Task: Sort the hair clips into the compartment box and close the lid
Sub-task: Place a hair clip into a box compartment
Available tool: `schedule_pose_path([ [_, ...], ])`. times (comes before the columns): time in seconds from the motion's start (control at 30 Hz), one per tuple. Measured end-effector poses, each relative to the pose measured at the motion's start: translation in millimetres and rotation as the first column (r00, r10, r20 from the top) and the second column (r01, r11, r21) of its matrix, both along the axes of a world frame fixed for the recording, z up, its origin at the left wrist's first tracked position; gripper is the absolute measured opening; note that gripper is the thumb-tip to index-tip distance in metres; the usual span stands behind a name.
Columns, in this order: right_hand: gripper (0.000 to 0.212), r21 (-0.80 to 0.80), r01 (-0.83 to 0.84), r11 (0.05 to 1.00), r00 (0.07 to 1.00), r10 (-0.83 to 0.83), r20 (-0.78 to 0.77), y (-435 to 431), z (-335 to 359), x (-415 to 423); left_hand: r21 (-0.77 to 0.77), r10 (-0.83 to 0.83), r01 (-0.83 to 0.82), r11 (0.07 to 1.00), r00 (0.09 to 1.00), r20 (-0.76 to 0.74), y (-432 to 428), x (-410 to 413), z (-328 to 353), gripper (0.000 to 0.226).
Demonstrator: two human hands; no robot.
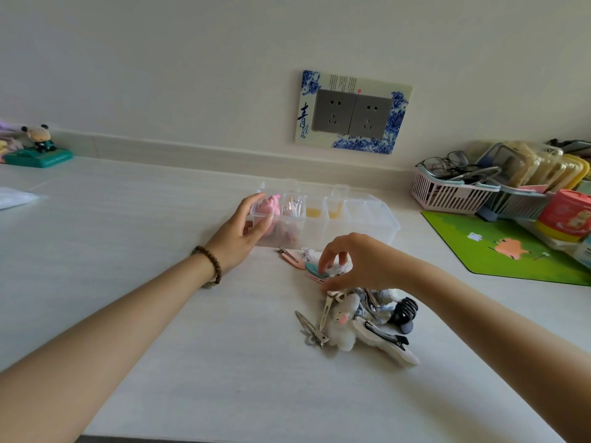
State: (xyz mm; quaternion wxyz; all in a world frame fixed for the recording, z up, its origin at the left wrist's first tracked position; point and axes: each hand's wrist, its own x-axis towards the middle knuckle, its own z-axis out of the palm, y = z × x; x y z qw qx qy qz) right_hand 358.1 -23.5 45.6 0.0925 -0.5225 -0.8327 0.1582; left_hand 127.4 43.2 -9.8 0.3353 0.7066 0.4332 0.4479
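Note:
A clear compartment box [361,223] lies open on the white table, with pink clips in its left cells and yellow pieces in the middle ones. My left hand [244,231] grips the box's left end. My right hand [355,262] reaches down in front of the box, with its fingertips pinching a teal clip [315,270] that lies beside a pink clip [292,259]. A pile of hair clips [361,321] sits nearer to me, with silver clips, a white plush clip and a dark claw clip [404,313].
A green mat [499,247] lies at the right, with a pink basket [447,190] of glasses and stacked containers behind it. A figurine [38,145] stands at the far left by the wall. A wall socket [351,115] is above the box.

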Motion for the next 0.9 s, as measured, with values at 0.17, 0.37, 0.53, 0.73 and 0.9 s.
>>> schedule_pose_path([
  [0.17, 0.023, 0.047, 0.003, 0.999, 1.000, -0.005, 0.030, 2, 0, 2, -0.001, 0.000, 0.000, 1.000, 1.000, -0.010, 1, -1, -1, 0.059],
  [0.37, 0.021, 0.053, -0.005, 0.999, 1.000, 0.004, 0.009, 2, -4, 7, 0.005, 0.005, -0.005, 1.000, 1.000, -0.014, 0, 0, 0, 0.059],
  [0.53, 0.015, 0.112, -0.034, 0.993, 0.998, 0.040, -0.054, 1, -3, 7, 0.008, 0.006, -0.005, 1.000, 1.000, -0.011, -1, 0, 1, 0.059],
  [0.73, 0.011, 0.063, -0.009, 0.998, 0.872, 0.039, -0.488, 13, 20, -3, -0.004, 0.005, -0.005, 1.000, 1.000, -0.002, 0, 0, 0, 0.060],
  [0.9, 0.015, 0.247, 0.111, 0.963, 0.886, 0.016, -0.463, 55, 49, -17, -0.003, -0.010, 0.010, 1.000, 1.000, 0.018, 0, 0, 0, 0.051],
])
